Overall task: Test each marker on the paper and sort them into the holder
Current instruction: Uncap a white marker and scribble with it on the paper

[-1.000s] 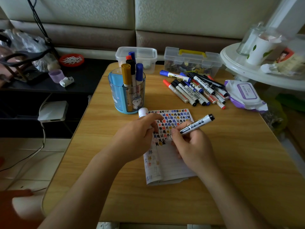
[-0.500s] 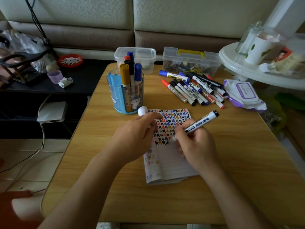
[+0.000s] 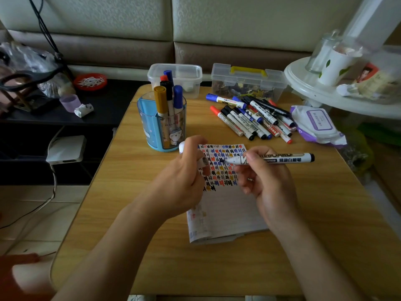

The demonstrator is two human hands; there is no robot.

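1. A wooden table (image 3: 325, 213) fills most of the view.
2. The paper (image 3: 227, 209) lies in the middle of the table, in front of the person. Its far part is covered with rows of small black, blue, red and yellow marks.
3. A clear box with a yellow handle (image 3: 247, 81) and a clear tub (image 3: 184, 74) stand at the far edge of the table. A pack of wipes (image 3: 314, 122) lies to the right.
4. The blue holder (image 3: 149, 127) stands upright just beyond the paper's far left corner. Several capped markers stand in it, among them a yellow-capped one (image 3: 160, 98).
5. A pile of markers (image 3: 251, 120) lies on the table between the holder and the wipes.
6. The left hand (image 3: 182, 183) is above the paper's left side, its fingers curled round a white cap (image 3: 181, 147).
7. The right hand (image 3: 267, 181) grips an uncapped marker (image 3: 280, 159) between thumb and fingers.
8. That marker lies almost level, with its dark tip pointing left over the marks. I cannot tell whether the tip touches the paper.
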